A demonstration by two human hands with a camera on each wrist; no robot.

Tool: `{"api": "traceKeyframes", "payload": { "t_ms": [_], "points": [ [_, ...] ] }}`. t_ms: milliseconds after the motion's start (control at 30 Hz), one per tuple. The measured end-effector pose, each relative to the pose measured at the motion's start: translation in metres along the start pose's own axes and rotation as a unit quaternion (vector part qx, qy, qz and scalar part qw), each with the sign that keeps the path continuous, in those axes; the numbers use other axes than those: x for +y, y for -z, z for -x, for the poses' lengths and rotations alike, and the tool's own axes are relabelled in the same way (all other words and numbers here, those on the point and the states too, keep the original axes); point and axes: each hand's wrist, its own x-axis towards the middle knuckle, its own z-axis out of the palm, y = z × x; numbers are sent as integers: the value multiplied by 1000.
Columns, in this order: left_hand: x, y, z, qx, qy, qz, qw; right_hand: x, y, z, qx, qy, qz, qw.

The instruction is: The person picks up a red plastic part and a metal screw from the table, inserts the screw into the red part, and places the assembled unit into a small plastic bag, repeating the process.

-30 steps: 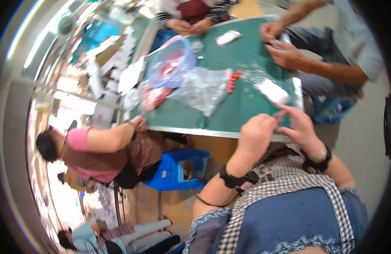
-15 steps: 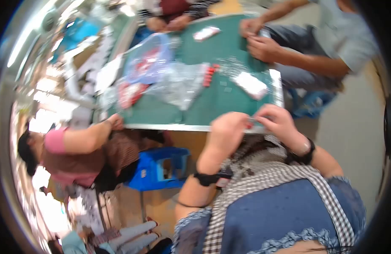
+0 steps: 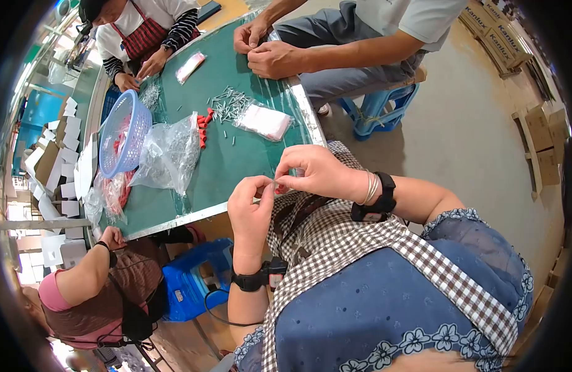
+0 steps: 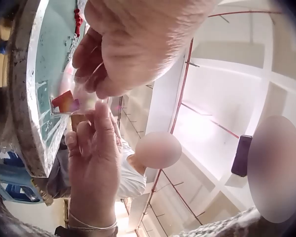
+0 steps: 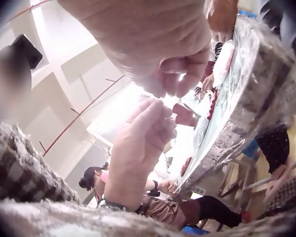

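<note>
Together, left hand and right hand, fingers closed, pinch a red piece, partly masking the desk edge; packet, metal pieces, bag lie beyond.

One held red piece, two white packets, one blue basket, one red apron.

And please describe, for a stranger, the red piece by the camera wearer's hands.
Find the green table, then its near edge, where the wearer's left hand and right hand meet. Beside them is one small red piece, off the table, unlike the red cluster lying on it.
</note>
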Motion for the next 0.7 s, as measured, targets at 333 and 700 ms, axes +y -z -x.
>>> {"api": "traceKeyframes", "payload": {
  "t_ms": [333,700],
  "points": [
    [-31,7,5,-25,123,119,985,14,4,-2,20,-46,-69,996],
    [-24,-2,-2,-29,108,115,987,17,-5,-9,21,-25,-48,998]
  ]
}}
